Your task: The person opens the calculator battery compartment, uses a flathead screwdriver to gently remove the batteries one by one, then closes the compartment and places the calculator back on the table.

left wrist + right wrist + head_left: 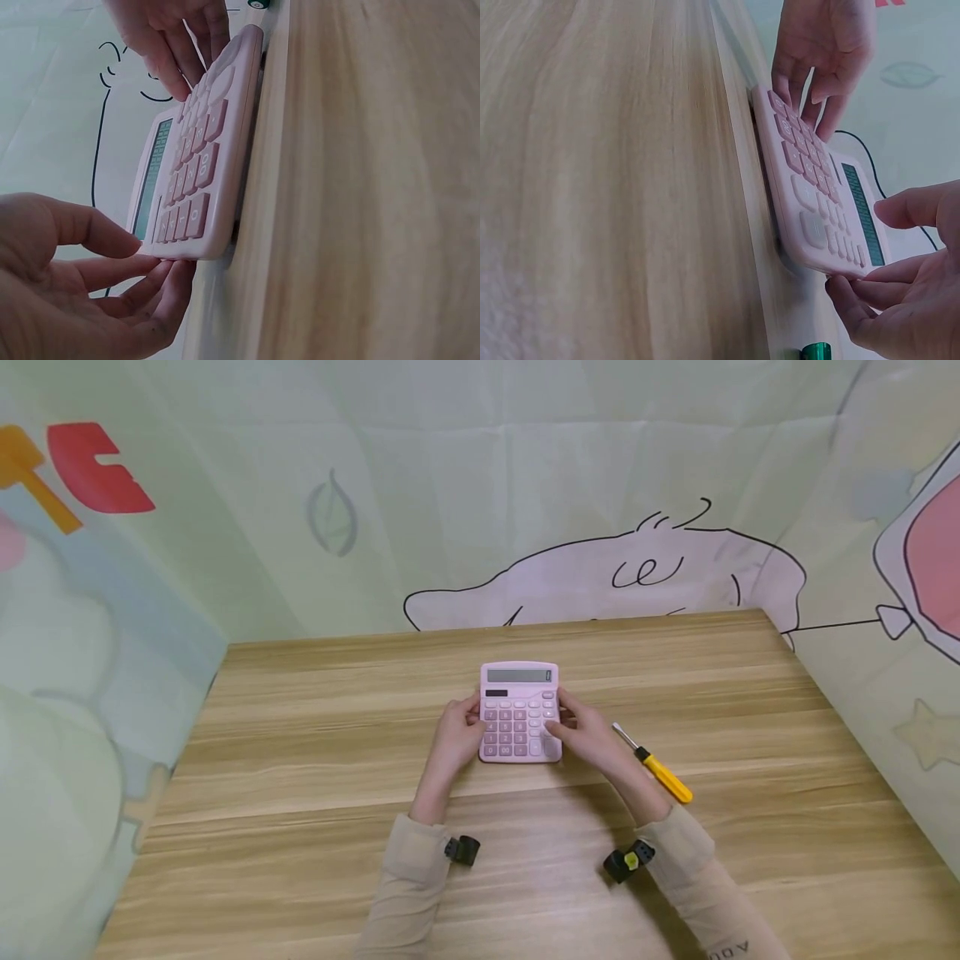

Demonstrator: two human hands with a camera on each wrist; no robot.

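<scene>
A pink calculator (pixel 517 714) lies flat over the middle of the table, its display facing up and reading 0. My left hand (pixel 456 732) grips its left edge, with the fingers along the side. On the opposite edge my right hand (pixel 588 735) holds it, the thumb reaching over the keys at the right in the head view. In the left wrist view the calculator's underside (pixel 251 142) sits close over the wood. Part of the left fingers is hidden beside the calculator's edge.
A screwdriver (pixel 663 774) with a yellow handle lies right of my right hand on the wooden table (pixel 300 735). A small green cylinder end (pixel 817 351) shows at the bottom of the right wrist view. Behind the table hangs a printed cloth (pixel 480 485).
</scene>
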